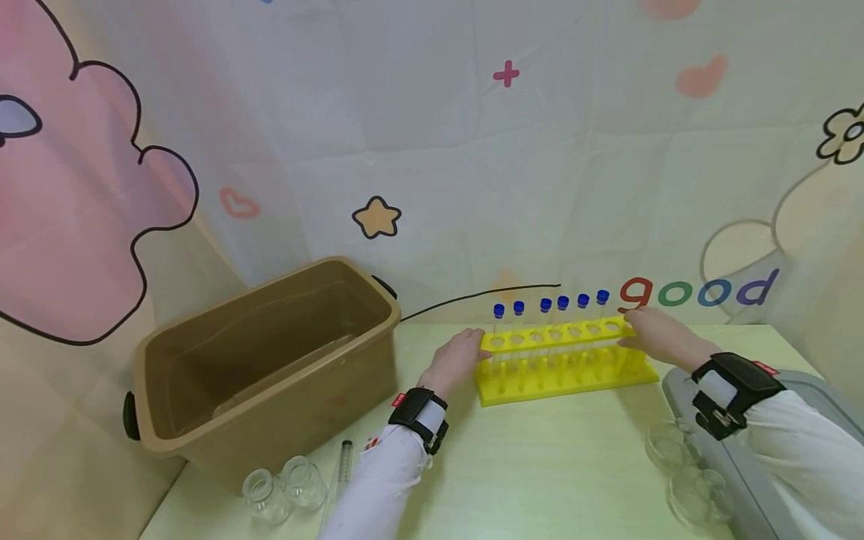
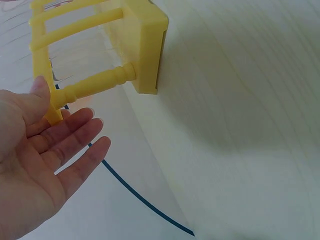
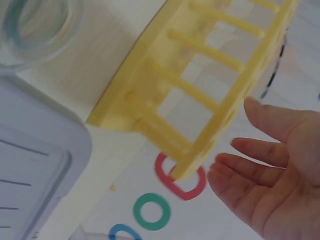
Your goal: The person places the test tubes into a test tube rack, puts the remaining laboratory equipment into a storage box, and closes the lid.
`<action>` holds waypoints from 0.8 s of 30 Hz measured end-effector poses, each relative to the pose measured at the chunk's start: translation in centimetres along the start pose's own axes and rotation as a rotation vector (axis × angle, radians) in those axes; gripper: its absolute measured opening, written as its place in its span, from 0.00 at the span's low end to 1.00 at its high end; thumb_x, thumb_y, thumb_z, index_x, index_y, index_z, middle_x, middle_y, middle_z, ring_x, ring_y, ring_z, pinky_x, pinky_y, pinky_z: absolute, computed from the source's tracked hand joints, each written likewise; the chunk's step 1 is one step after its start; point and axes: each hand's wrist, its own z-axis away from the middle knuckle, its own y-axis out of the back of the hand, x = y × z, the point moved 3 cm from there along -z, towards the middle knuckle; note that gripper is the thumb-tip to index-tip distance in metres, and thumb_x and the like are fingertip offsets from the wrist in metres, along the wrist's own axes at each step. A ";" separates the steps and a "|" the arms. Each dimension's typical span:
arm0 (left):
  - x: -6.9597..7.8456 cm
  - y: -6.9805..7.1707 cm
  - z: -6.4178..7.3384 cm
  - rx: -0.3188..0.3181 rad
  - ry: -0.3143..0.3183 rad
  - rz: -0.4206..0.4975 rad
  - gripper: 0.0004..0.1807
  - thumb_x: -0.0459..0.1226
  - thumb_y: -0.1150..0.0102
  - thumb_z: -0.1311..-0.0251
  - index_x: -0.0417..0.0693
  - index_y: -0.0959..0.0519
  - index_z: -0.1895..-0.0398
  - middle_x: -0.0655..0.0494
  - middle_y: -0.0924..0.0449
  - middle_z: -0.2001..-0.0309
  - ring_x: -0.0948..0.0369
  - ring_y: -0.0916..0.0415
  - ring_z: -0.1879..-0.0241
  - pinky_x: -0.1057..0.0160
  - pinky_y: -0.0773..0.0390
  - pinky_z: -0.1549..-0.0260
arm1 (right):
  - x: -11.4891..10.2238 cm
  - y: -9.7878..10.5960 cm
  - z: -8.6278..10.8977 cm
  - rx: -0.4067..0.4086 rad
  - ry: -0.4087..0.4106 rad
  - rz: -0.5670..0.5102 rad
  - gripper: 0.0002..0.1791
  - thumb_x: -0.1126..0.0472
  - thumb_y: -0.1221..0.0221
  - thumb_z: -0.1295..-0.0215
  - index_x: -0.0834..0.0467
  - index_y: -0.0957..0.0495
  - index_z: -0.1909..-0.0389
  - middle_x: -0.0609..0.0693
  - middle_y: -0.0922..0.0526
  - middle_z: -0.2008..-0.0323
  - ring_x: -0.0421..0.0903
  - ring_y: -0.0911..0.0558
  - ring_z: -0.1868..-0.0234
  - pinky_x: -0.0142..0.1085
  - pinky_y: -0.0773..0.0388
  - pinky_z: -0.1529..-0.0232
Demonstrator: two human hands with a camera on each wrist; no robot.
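Observation:
A yellow test tube rack [image 1: 540,391] stands upright on the pale table, holding several clear tubes with blue caps [image 1: 545,304]. My left hand [image 1: 456,360] pinches the left end of its upper bar, thumb on one side and fingers on the other, as the left wrist view shows at the rack's end post [image 2: 97,86]. Around the right end is my right hand [image 1: 664,339]. In the right wrist view its fingers [image 3: 245,170] are spread loosely beside the upper bar, with a gap between them and the rack.
A large brown bin [image 1: 351,375] takes up the left side. In front of it are two small glass bottles [image 1: 304,484] and a slim graduated tube [image 1: 345,461]. Clear round dishes [image 1: 695,495] lie at the right, by a grey tray [image 1: 715,480] under the right forearm. A printed curtain [image 1: 432,150] hangs behind.

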 end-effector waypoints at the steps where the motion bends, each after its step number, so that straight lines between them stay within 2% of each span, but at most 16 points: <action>1: 0.1 0.0 -0.1 0.000 0.000 0.001 0.25 0.44 0.50 0.38 0.42 0.34 0.41 0.52 0.29 0.51 0.61 0.30 0.58 0.64 0.31 0.55 | -0.5 0.3 0.3 0.019 0.016 0.005 0.21 0.66 0.35 0.48 0.76 0.30 0.60 0.66 0.25 0.67 0.58 0.26 0.68 0.48 0.26 0.62; 5: 0.4 0.0 -0.3 0.005 -0.006 -0.001 0.24 0.44 0.50 0.38 0.42 0.33 0.43 0.52 0.28 0.53 0.61 0.30 0.60 0.65 0.29 0.57 | -3.3 0.8 1.0 0.054 0.094 0.012 0.12 0.69 0.36 0.48 0.72 0.25 0.66 0.56 0.23 0.74 0.49 0.27 0.76 0.42 0.25 0.68; 11: 0.7 -0.1 -0.5 0.002 0.026 -0.010 0.23 0.45 0.50 0.38 0.44 0.32 0.43 0.54 0.28 0.56 0.62 0.32 0.64 0.65 0.28 0.62 | -6.7 -0.5 0.7 0.024 0.182 0.005 0.12 0.68 0.37 0.47 0.69 0.25 0.63 0.55 0.23 0.72 0.47 0.28 0.75 0.39 0.25 0.69; 18: 0.9 -0.1 -0.6 -0.002 0.053 -0.024 0.24 0.46 0.50 0.39 0.45 0.33 0.43 0.54 0.28 0.54 0.61 0.32 0.63 0.64 0.28 0.61 | -7.7 -2.2 -0.2 0.001 0.189 0.008 0.10 0.69 0.38 0.46 0.68 0.25 0.63 0.53 0.25 0.73 0.49 0.30 0.74 0.39 0.27 0.68; 24: 1.1 -0.1 -0.5 -0.007 0.066 -0.049 0.24 0.46 0.50 0.39 0.45 0.33 0.43 0.54 0.28 0.54 0.60 0.33 0.63 0.65 0.29 0.62 | -7.4 -2.4 -0.8 0.006 0.161 -0.101 0.05 0.73 0.41 0.44 0.67 0.26 0.68 0.51 0.29 0.78 0.47 0.31 0.78 0.36 0.30 0.73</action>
